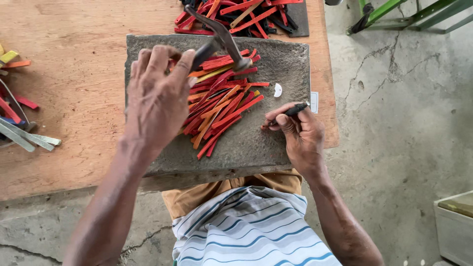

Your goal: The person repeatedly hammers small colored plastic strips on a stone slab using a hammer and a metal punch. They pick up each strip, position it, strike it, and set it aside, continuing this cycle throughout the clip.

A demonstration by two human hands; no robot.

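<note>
My left hand (157, 96) is closed around the handle of a small dark hammer (222, 40), whose head hangs over a heap of thin red, orange and yellow strips (221, 106) on a grey stone slab (276, 64). My right hand (298, 130) rests on the slab's right side and grips a short black tool (290, 111) between thumb and fingers, just right of the heap. A small white chip (278, 89) lies on the slab close to that hand.
The slab lies on a wooden board (74, 59). More coloured strips (241, 17) are piled on a dark sheet behind it. Pale and coloured sticks (22, 130) lie at the left edge. Cracked concrete floor (394, 98) lies to the right, with a green frame (409, 12) and a pale box (456, 226).
</note>
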